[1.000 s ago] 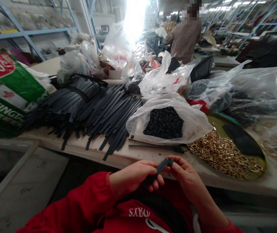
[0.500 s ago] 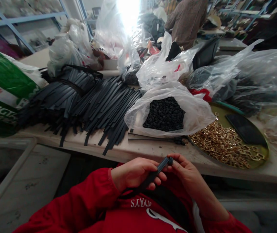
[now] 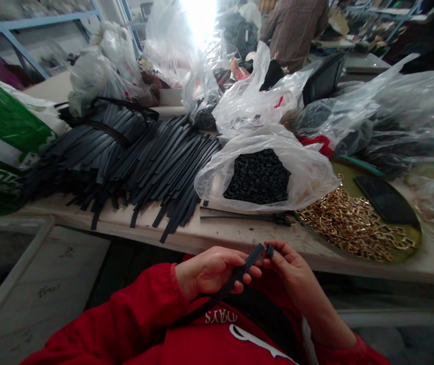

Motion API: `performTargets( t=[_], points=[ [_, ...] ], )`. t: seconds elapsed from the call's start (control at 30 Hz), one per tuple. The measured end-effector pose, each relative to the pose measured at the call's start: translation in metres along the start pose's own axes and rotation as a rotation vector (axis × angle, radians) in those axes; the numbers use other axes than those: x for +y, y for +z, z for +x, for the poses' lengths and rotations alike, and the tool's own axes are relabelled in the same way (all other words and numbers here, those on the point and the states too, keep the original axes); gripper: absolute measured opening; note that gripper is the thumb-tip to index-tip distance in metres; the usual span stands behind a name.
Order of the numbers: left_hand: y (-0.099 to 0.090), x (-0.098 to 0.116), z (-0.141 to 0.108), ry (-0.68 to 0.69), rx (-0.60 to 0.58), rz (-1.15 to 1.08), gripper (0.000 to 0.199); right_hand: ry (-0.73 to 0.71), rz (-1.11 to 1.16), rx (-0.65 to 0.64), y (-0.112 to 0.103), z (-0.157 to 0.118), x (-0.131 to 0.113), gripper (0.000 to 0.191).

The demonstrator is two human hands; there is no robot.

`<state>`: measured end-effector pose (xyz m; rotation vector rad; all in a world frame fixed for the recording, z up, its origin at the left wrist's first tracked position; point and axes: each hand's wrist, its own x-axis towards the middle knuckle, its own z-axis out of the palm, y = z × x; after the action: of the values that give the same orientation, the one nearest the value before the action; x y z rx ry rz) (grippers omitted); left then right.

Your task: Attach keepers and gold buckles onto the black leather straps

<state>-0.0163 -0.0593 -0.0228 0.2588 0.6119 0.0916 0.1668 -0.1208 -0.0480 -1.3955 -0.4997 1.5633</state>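
My left hand (image 3: 217, 268) is closed around a flat black strap (image 3: 245, 266), whose end points up and to the right. Between the thumb and fingers of my right hand (image 3: 288, 266) is a small black loop (image 3: 269, 250), just off the strap's tip. Ahead on the table, more black straps (image 3: 167, 172) lie in a fanned pile, with a bundle (image 3: 87, 147) bound by a band to their left. A white plastic bag (image 3: 311, 182) stands open with many small black loops (image 3: 257, 177) inside.
On the right, a round tray (image 3: 416, 248) carries gold buckles (image 3: 357, 228) and a dark flat slab (image 3: 386, 197). Thin black strips (image 3: 243, 218) lie before the bag. A green sack (image 3: 7, 132) stands left; clear bags (image 3: 353, 116) crowd the back. Another person (image 3: 296, 30) is beyond.
The small black loop was at the strap's end; now a narrow gap shows between them. My right hand holds the loop slightly to the right of the tip.
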Motion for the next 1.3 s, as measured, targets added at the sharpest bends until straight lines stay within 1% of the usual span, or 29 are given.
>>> performTargets(
  t=[0.07, 0.13, 0.2, 0.3, 0.37, 0.43, 0.5, 0.57, 0.67, 0.73, 0.8, 0.97, 1.07, 1.17, 1.3],
  points=[
    [0.0, -0.002, 0.001, 0.056, 0.02, 0.037, 0.034, -0.024, 0.006, 0.041, -0.001, -0.001, -0.001, 0.033],
    [0.002, -0.005, 0.003, 0.13, 0.085, 0.166, 0.038, -0.032, 0.01, 0.061, -0.002, -0.002, -0.001, 0.034],
    [0.005, -0.008, 0.005, 0.219, 0.195, 0.393, 0.039, -0.02, 0.008, 0.048, -0.001, -0.004, -0.002, 0.033],
    [0.009, -0.009, 0.007, 0.432, 0.336, 0.832, 0.036, -0.001, -0.019, 0.01, 0.002, -0.006, -0.003, 0.033],
    [0.009, -0.009, 0.008, 0.554, 0.38, 1.064, 0.037, -0.004, -0.05, 0.006, 0.005, -0.006, -0.003, 0.035],
    [0.009, -0.007, 0.007, 0.59, 0.374, 1.164, 0.039, -0.01, -0.084, 0.015, 0.006, -0.006, -0.003, 0.038],
    [0.009, -0.005, 0.006, 0.558, 0.335, 1.144, 0.039, -0.005, -0.103, 0.019, 0.005, -0.005, -0.001, 0.04],
    [0.007, -0.004, 0.007, 0.468, 0.298, 1.06, 0.038, 0.013, -0.094, 0.006, 0.003, -0.003, 0.002, 0.04],
    [0.004, -0.005, 0.01, 0.317, 0.293, 0.84, 0.042, 0.031, -0.059, -0.016, -0.001, 0.001, 0.008, 0.039],
    [0.002, -0.005, 0.012, 0.267, 0.311, 0.69, 0.05, 0.04, -0.045, -0.018, -0.001, 0.003, 0.009, 0.039],
    [0.002, -0.004, 0.013, 0.233, 0.295, 0.585, 0.052, 0.061, -0.023, -0.02, 0.0, 0.003, 0.008, 0.039],
    [0.006, 0.007, 0.01, 0.18, 0.14, 0.399, 0.038, 0.114, 0.069, -0.053, 0.004, 0.004, 0.001, 0.04],
    [0.008, 0.013, 0.01, 0.145, 0.128, 0.3, 0.033, 0.101, 0.072, -0.046, 0.003, 0.008, -0.001, 0.04],
    [0.008, 0.017, 0.011, 0.14, 0.104, 0.249, 0.037, 0.039, 0.006, -0.024, 0.002, 0.014, -0.005, 0.038],
    [0.012, 0.02, 0.009, 0.16, 0.123, 0.27, 0.043, -0.051, -0.076, -0.001, 0.003, 0.018, -0.014, 0.04]
  ],
)
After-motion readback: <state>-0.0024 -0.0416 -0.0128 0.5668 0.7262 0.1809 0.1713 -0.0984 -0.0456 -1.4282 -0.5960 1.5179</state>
